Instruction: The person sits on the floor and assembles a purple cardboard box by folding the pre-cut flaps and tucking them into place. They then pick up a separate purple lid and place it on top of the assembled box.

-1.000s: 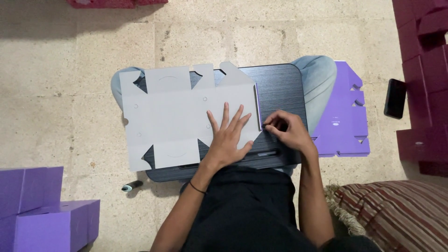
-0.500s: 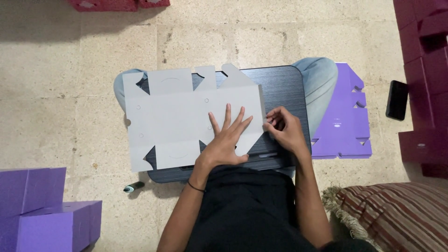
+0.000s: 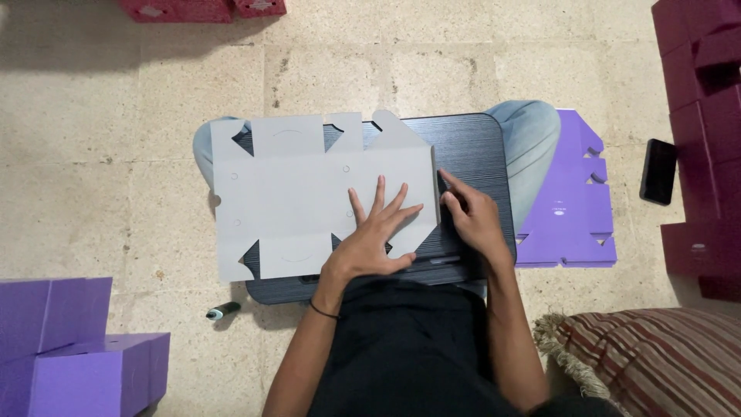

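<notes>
1. The grey card (image 3: 309, 193) lies flat on the dark desk (image 3: 475, 158) across the person's lap.
2. The left hand (image 3: 374, 239) presses on the card, fingers spread.
3. The right hand (image 3: 471, 216) pinches the card's right edge.
4. A purple sheet (image 3: 571, 208) lies beside the desk on the floor.

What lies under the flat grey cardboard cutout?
A dark lap board lies under the grey cutout, showing right and below it. The left hand presses on top. The rest underneath is hidden.
</notes>
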